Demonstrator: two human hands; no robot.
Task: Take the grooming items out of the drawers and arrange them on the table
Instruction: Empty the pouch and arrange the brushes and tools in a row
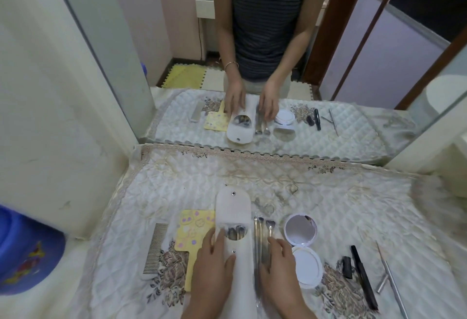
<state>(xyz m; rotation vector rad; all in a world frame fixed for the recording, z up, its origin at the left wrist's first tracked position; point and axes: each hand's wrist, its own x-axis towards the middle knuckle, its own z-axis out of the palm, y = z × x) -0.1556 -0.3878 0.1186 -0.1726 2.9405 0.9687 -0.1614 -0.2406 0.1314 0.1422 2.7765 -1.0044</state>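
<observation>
Quilted cloth [328, 205] meets the mirror [252, 40]; my flat left hand [214, 265] presses the pouch [233, 207], right hand [278, 268] open on the tools [262, 232] beside it.

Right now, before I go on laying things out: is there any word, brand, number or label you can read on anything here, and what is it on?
None can be read.
Yellow hand mirror: printed shapes only, no lettering.
Blue container: a red and yellow print, too blurred to read.
White pouch, open compact, comb, black tube: no visible text.
</observation>
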